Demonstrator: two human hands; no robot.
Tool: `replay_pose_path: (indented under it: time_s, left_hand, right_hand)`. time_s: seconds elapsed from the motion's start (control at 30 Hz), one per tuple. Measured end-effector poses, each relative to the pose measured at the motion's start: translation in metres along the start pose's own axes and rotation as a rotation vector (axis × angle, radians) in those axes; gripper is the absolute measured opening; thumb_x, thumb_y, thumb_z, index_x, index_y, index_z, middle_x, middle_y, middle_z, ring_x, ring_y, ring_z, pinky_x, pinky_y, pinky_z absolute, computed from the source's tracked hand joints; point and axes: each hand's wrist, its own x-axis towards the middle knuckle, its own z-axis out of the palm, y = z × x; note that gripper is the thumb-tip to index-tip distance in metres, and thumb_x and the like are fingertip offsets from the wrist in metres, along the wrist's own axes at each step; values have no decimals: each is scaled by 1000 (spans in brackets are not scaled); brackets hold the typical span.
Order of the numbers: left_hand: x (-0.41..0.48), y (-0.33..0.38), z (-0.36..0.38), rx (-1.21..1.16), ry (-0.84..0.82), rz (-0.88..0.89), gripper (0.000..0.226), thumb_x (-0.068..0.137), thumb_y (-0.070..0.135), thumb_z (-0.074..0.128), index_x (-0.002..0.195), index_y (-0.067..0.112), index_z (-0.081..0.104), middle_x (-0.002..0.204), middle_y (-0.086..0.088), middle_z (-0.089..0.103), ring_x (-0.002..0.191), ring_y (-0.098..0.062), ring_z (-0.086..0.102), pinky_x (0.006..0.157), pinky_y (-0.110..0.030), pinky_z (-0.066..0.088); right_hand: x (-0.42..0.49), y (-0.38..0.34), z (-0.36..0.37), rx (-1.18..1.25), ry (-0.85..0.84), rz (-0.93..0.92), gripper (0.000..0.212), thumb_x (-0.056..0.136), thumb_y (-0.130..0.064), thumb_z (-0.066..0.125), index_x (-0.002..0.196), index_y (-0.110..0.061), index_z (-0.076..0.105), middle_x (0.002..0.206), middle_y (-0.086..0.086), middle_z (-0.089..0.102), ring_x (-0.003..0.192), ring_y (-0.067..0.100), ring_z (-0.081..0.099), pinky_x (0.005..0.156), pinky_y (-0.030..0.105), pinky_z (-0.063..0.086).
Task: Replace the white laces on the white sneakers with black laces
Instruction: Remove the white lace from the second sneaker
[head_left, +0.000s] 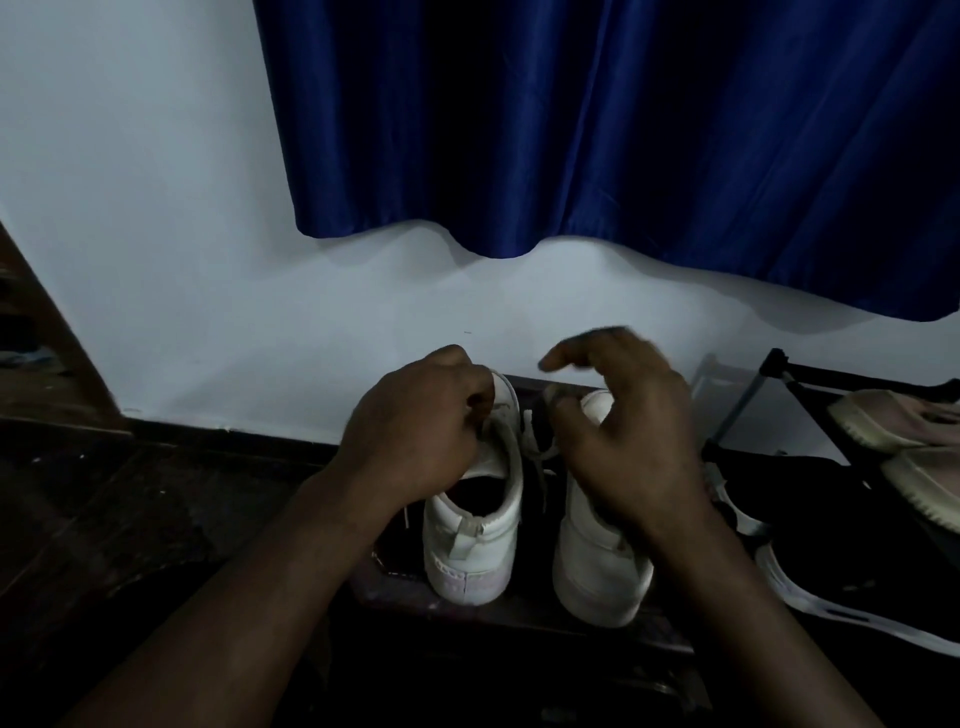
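White on a dark table (519, 618), the two sneakers stand side by side just in front of you, heels toward you and toes toward the wall (156, 218). Your left hand (415, 431) sits on top of the left sneaker (478, 525), fingers curled tight down at the tongue. It has hold of the shoe there, but the dim light hides whether the fingertips pinch the tongue itself or a strand of lace. Your right hand (628, 431) hovers over the right sneaker (597, 561) and covers most of its top. The fingers are spread apart and half bent, blurred at the tips, with the thumb close by the toe, and they grip nothing you can see. A loose white lace (540, 457) hangs in the gap between the two shoes. A faint mark on the left sneaker's tongue is too dim to read, and its heel carries a small pull tab above a pinkish patch. To your right a black shoe (857, 571) with a white sole lies beside the table. Behind it a rack (779, 374) holds pale pink shoes (893, 421). A blue curtain (597, 130) hangs against the wall above.
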Motion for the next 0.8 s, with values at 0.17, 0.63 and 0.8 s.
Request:
replay_pose_path:
  time_s: [0.17,0.63,0.8]
  left_hand:
    - [5,-8,4,-105,-44,6,21,92,14,61,88,35,62,92,10,60,81,-11,56,70,-32,46]
    - [3,-2,9,-730,74,-316,15,88,12,67,81,25,67,82,4,75,86,-20,72,87,-48,57]
    - [3,-1,-1,-500,-20,-128,12,87,22,77,91,33,74,80,14,70,76,5,63,71,-12,47]
  right_hand:
    - [-6,0,9,-91,-320,-10,23,82,-47,67,100,-34,61,74,-19,66,72,2,64,68,34,52]
    - [-8,9,18,-215,-305,45,23,71,-39,53,91,-29,50,69,-7,61,73,24,60,59,35,42]
    - [-9,11,22,-269,-255,13,19,83,-30,62,87,-30,44,66,-6,56,72,31,61,56,37,42]
